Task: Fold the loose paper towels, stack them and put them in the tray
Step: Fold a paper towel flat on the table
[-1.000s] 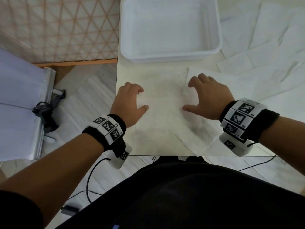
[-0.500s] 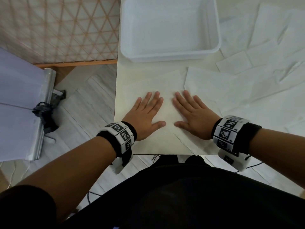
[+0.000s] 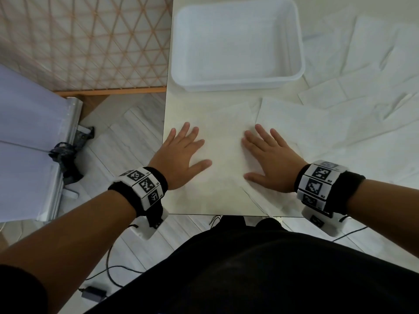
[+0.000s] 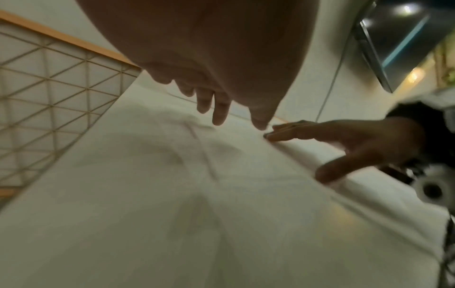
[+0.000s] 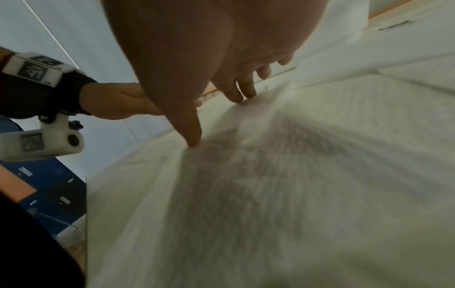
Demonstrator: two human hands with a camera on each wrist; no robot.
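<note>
Paper towel (image 3: 224, 141) lies flat at the table's (image 3: 181, 109) near edge, at 6 o'clock from the empty tray (image 3: 292, 73). Left hand (image 3: 181, 158) and right hand (image 3: 269, 162) press it with fingers straight and spread; half a second ago they lay close together, now well apart. Loose towels (image 3: 362, 98) lie at 3 o'clock.
</note>
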